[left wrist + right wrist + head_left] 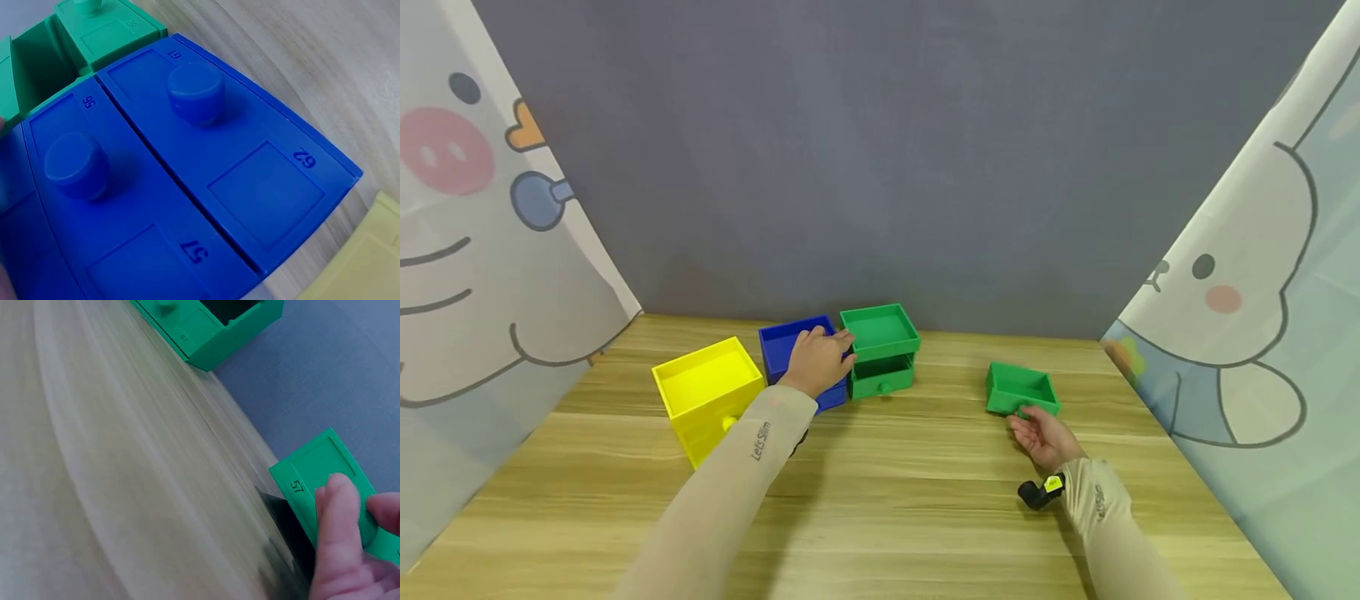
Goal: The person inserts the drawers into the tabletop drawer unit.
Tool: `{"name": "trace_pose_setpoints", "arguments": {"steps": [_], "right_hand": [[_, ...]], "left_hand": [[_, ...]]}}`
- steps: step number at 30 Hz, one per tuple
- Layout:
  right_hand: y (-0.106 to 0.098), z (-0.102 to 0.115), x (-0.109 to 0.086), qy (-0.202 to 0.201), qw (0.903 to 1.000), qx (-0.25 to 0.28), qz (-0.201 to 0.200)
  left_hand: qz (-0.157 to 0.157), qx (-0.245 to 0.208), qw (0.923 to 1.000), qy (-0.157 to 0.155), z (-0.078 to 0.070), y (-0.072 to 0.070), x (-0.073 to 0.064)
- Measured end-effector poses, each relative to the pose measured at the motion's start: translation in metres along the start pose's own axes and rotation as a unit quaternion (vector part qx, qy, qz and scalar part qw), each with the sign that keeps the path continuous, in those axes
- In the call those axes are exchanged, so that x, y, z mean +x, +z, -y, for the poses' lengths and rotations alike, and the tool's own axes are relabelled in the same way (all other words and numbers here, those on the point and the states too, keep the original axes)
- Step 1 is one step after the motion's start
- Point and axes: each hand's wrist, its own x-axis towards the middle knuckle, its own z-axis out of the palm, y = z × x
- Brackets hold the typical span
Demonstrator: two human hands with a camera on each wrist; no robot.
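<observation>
My right hand [1043, 437] pinches the round knob [369, 529] of a loose green drawer [1021, 385], thumb and fingers on either side. In the right wrist view a dark shadow lies beneath this drawer. Over the blue drawer cabinet [778, 346] lies my left hand [817, 363], its fingers reaching to the left edge of the green cabinet [880, 329]. That green cabinet shows an open upper slot [883, 367] above a lower drawer [882, 386] that is in place. The blue cabinet's two knobbed drawer fronts [194, 150] show in the left wrist view.
A yellow drawer cabinet [703, 379] stands left of the blue one, partly behind the left sleeve. Everything rests on a wood-grain table [910, 500]. A grey backdrop [880, 167] rises behind it, with cartoon-printed panels [1247, 317] on both sides.
</observation>
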Motion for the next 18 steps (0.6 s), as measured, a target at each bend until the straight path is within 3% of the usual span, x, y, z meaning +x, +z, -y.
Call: {"name": "trace_pose_setpoints", "arguments": {"steps": [11, 18], "right_hand": [[0.003, -0.006, -0.001, -0.012, 0.9996, 0.008, 0.025], [0.023, -0.016, -0.004, -0.016, 0.995, -0.03, 0.094]], "left_hand": [[0.008, 0.008, 0.9999, -0.007, -0.002, 0.0, 0.001], [0.003, 0.015, 0.9999, -0.007, -0.004, -0.004, 0.0]]}}
